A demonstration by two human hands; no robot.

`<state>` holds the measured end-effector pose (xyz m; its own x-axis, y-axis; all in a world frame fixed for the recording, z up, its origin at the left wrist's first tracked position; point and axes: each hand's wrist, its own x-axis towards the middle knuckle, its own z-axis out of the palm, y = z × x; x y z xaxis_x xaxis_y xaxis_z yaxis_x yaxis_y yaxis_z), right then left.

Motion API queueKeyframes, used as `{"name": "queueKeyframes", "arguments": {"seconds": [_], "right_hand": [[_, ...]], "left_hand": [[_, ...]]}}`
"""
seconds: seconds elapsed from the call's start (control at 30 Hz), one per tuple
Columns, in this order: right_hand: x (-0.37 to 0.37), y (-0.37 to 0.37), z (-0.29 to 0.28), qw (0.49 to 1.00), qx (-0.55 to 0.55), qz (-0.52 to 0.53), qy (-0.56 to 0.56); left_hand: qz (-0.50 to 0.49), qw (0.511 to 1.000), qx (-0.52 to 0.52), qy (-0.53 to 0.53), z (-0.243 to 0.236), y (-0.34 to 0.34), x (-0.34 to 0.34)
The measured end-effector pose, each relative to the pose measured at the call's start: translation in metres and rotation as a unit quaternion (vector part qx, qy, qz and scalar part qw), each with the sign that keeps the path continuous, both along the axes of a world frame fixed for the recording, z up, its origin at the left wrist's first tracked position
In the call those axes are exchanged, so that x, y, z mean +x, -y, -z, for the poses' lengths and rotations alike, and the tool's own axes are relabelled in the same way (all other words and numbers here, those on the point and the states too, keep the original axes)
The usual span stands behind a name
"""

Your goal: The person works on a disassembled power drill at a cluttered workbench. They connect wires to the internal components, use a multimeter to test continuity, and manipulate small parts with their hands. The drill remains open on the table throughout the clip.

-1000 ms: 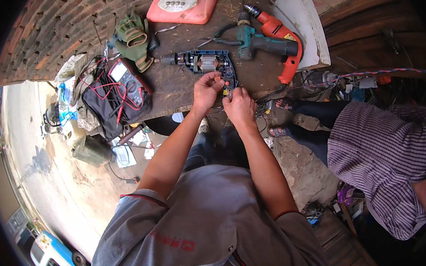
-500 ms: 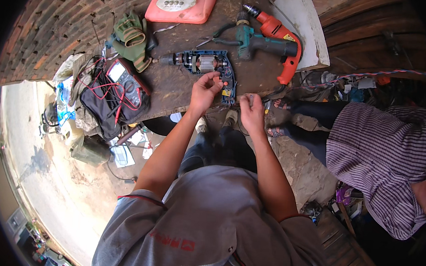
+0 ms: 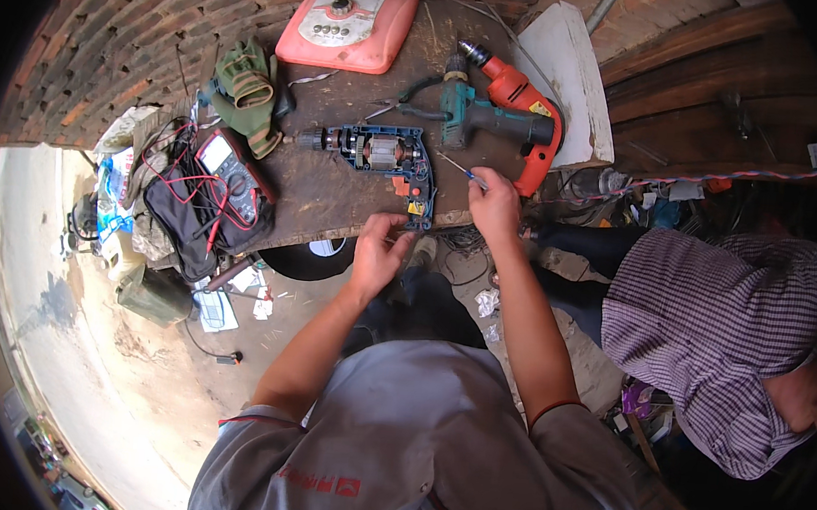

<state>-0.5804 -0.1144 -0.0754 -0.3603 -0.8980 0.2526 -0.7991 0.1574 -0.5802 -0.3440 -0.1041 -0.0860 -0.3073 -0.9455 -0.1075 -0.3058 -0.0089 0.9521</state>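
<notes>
An opened blue drill (image 3: pixel 383 151) lies on the worn wooden bench (image 3: pixel 309 191), motor, wiring and red switch exposed. My left hand (image 3: pixel 380 251) is at the bench's front edge beside the drill's handle end, fingers curled round something too small to make out. My right hand (image 3: pixel 493 204), right of the drill, grips a thin screwdriver (image 3: pixel 455 163) with a blue handle, its shaft pointing up-left. A teal cordless drill (image 3: pixel 466 112) lies behind it, over part of a red drill (image 3: pixel 535 169).
A multimeter (image 3: pixel 230 171) with leads lies on a black bag at left, near a camouflage cloth (image 3: pixel 245 92). A pink-based fan (image 3: pixel 348 33) stands at the back, a white board (image 3: pixel 577 87) at right. Another person in a checked shirt (image 3: pixel 706 333) is close on my right; clutter covers the ground.
My left hand has moved down from the switch to the handle's end. My right hand has left the handle, moved right and up, and now holds a screwdriver.
</notes>
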Motion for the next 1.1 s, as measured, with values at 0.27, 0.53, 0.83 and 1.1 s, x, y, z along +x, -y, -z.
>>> {"name": "queueKeyframes", "arguments": {"seconds": [0.27, 0.53, 0.83, 1.1], "right_hand": [[-0.014, 0.053, -0.044, 0.975, -0.021, -0.099, -0.200], [-0.047, 0.125, -0.047, 0.855, 0.200, -0.190, -0.440], [-0.050, 0.103, -0.118, 0.893, 0.200, -0.179, -0.360], [-0.028, -0.042, -0.194, 0.962, 0.088, -0.192, 0.174]], "left_hand": [[-0.089, 0.984, -0.107, 0.113, -0.003, -0.007, -0.035], [-0.181, 0.972, -0.078, 0.127, 0.002, -0.022, -0.050], [-0.194, 0.965, -0.095, 0.150, 0.001, -0.021, -0.056], [-0.167, 0.967, -0.079, 0.176, 0.001, -0.011, -0.054]]}}
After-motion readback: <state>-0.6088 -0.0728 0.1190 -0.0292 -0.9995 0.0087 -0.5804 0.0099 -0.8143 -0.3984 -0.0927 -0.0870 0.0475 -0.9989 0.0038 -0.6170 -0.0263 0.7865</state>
